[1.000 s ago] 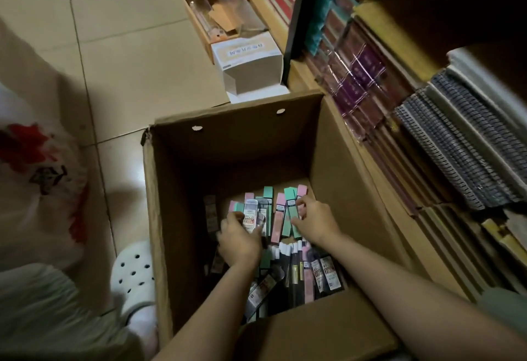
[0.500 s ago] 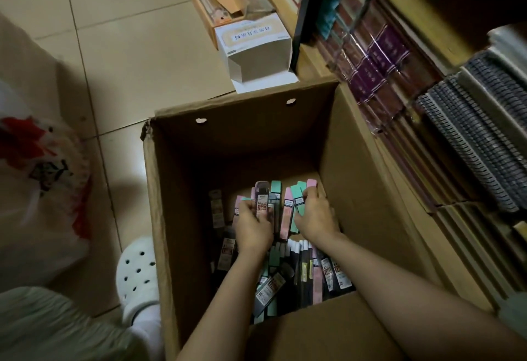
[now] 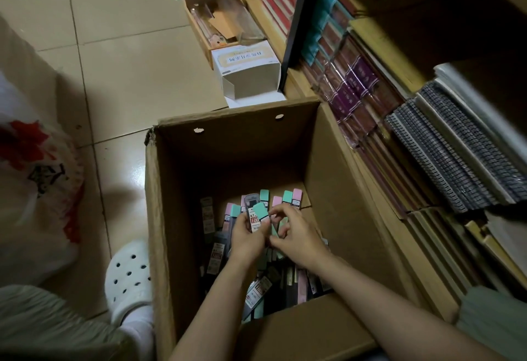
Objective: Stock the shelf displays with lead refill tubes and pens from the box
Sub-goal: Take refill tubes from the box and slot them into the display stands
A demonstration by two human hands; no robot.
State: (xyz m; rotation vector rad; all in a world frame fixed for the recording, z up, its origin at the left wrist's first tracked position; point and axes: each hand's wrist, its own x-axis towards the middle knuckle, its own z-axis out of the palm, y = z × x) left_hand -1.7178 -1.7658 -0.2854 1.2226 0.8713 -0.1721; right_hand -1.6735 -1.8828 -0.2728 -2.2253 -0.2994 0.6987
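A deep cardboard box (image 3: 171, 218) stands on the floor with many lead refill tubes (image 3: 288, 199) in pink, mint and black lying on its bottom. Both my hands are down inside it. My left hand (image 3: 246, 239) grips a small bundle of tubes, a mint-capped one (image 3: 261, 212) on top and a clear one with a red label behind. My right hand (image 3: 296, 235) is beside it, fingers curled, pinching at the bundle's right edge. The shelf display with stacked notebooks (image 3: 456, 155) runs along the right.
A white open carton (image 3: 245, 68) and a cardboard tray of packaging (image 3: 219, 21) sit on the tiled floor beyond the box. A white and red plastic bag (image 3: 34, 178) lies to the left. My white clog (image 3: 128, 278) is by the box's left wall.
My hands have come together and risen a little off the pile. The left hand now holds a bundle with a mint-capped tube on top, and the right hand has moved in against it.
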